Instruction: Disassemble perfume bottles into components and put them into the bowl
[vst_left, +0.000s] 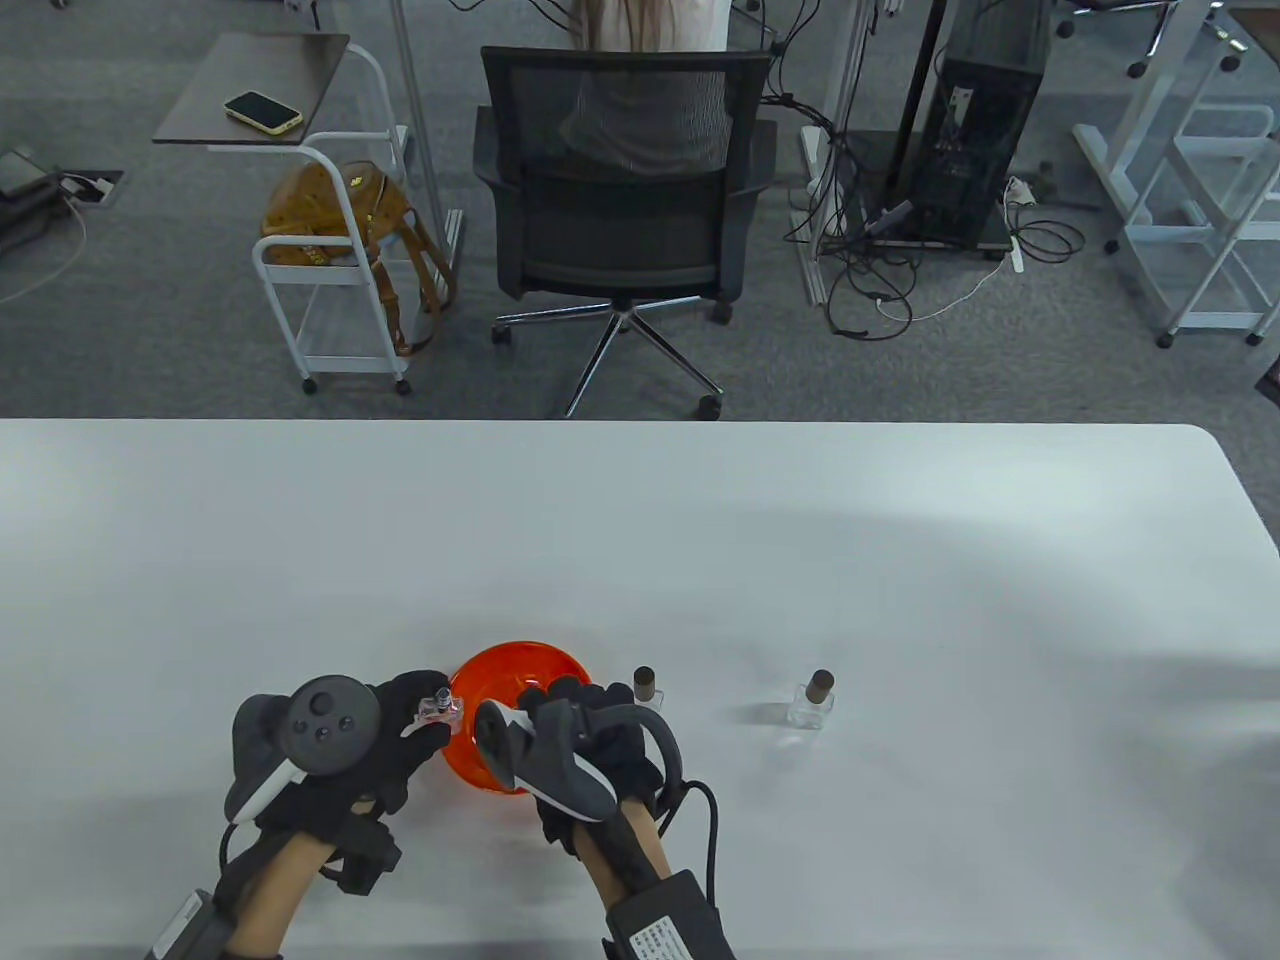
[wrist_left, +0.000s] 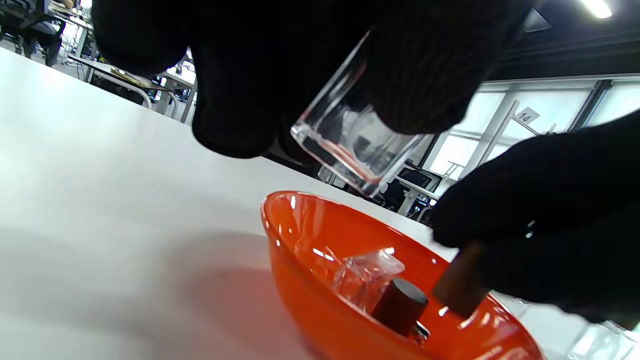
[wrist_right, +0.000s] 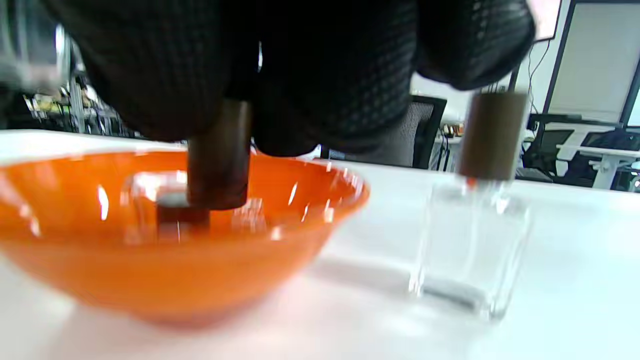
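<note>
An orange bowl (vst_left: 500, 672) (wrist_left: 310, 280) (wrist_right: 150, 280) sits near the table's front edge between my hands. My left hand (vst_left: 415, 715) grips a clear glass bottle (vst_left: 440, 708) (wrist_left: 350, 145) without its cap, held above the bowl's left rim. My right hand (vst_left: 560, 700) pinches a brown cap (wrist_left: 460, 285) (wrist_right: 219, 155) over the bowl. Inside the bowl lie a clear bottle (wrist_left: 365, 272) and a dark cap (wrist_left: 400, 306). Two capped bottles stand on the table: one (vst_left: 648, 688) (wrist_right: 475, 235) just right of the bowl, another (vst_left: 812, 702) further right.
The white table (vst_left: 700, 560) stretches wide beyond the bowl. Past its far edge stand an office chair (vst_left: 625, 180) with a person seated in it, a small cart (vst_left: 320, 250) with a bag, and cables on the floor.
</note>
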